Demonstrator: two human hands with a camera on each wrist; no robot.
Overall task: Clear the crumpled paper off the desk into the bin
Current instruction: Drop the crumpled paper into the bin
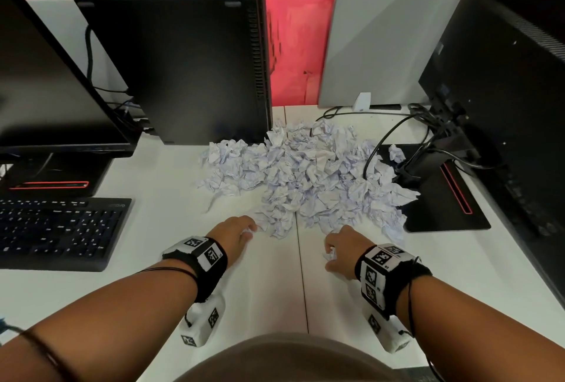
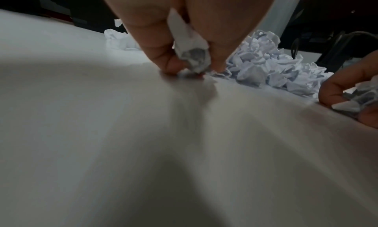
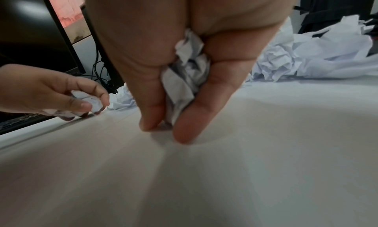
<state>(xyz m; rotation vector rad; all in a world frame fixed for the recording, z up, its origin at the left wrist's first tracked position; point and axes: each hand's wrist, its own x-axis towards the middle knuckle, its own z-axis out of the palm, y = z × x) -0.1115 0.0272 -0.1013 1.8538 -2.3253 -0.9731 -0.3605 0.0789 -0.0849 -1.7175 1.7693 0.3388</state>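
Note:
A big heap of crumpled white paper point(image 1: 312, 173) lies on the white desk point(image 1: 269, 296), between the computer tower and the right monitor stand. My left hand point(image 1: 241, 230) sits at the heap's near left edge and grips a crumpled paper ball point(image 2: 192, 52), fingertips touching the desk. My right hand point(image 1: 339, 251) is at the heap's near right edge, fingers curled round another paper ball point(image 3: 184, 83). Each hand shows in the other's wrist view, the left hand point(image 3: 61, 93) and the right hand point(image 2: 351, 94). No bin is in view.
A black computer tower point(image 1: 180, 66) stands behind the heap at the left. A monitor point(image 1: 46, 75) and keyboard point(image 1: 58, 228) fill the left side. The right monitor point(image 1: 504, 106), its stand base point(image 1: 443, 198) and cables point(image 1: 385, 137) border the heap. A grey divider panel point(image 1: 382, 45) stands behind.

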